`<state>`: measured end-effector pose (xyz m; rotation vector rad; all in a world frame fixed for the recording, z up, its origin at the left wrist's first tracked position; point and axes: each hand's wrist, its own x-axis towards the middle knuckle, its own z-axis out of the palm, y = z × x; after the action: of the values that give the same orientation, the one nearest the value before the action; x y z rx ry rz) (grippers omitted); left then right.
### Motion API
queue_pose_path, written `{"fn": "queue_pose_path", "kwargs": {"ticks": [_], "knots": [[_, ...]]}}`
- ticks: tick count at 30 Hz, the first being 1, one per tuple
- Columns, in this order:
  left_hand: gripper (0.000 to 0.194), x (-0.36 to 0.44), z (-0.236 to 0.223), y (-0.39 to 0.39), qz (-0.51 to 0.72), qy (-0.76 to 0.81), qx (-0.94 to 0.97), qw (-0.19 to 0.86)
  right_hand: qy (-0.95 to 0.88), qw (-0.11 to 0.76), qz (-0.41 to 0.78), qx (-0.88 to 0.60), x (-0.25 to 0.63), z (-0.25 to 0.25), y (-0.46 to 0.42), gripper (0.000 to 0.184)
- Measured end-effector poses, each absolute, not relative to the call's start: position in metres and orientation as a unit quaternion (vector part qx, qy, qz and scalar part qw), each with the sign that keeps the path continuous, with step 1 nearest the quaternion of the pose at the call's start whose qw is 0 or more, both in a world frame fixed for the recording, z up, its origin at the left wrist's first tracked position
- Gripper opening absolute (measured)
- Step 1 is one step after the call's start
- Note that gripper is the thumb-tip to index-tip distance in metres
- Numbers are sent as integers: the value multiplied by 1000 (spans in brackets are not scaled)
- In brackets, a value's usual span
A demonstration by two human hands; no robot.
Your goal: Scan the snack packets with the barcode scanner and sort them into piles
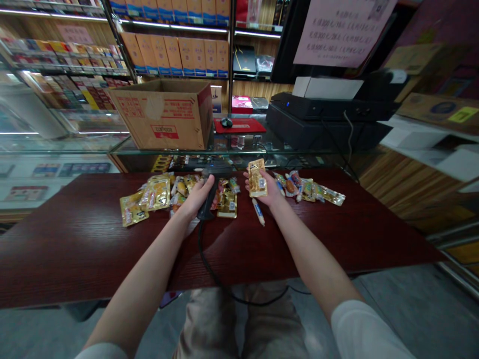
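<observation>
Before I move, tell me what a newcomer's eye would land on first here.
Likely the big open cardboard box, standing on the glass counter beyond the dark red table. Closer in, the right hand holds up a shiny gold packet, and the left hand grips a black corded device, its cable drooping over the table's near edge.

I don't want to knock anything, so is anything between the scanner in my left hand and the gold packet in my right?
Nothing visible stands between the scanner and the gold packet in your right hand. Only snack packets show there, lying on the table below.
</observation>
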<state>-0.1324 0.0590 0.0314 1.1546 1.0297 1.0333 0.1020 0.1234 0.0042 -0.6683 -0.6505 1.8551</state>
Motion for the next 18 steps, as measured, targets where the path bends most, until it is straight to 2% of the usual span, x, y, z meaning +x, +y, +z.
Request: {"fn": "queue_pose_path", "kwargs": {"ticks": [4,8,10,15,18], "knots": [[66,-125,32,51,403,414,527,624,-339,514,719,-324,100,-3,127,31],[63,-115,32,43,377,397,548,632,-434,499,648,-377,97,-4,128,55],[61,-111,31,42,374,391,554,633,-466,487,626,-392,96,-4,129,61],[61,-109,30,41,381,383,563,625,-468,494,623,-385,94,-9,131,62],[64,-111,32,42,378,387,558,629,-466,514,596,-403,95,-15,136,52]]}}
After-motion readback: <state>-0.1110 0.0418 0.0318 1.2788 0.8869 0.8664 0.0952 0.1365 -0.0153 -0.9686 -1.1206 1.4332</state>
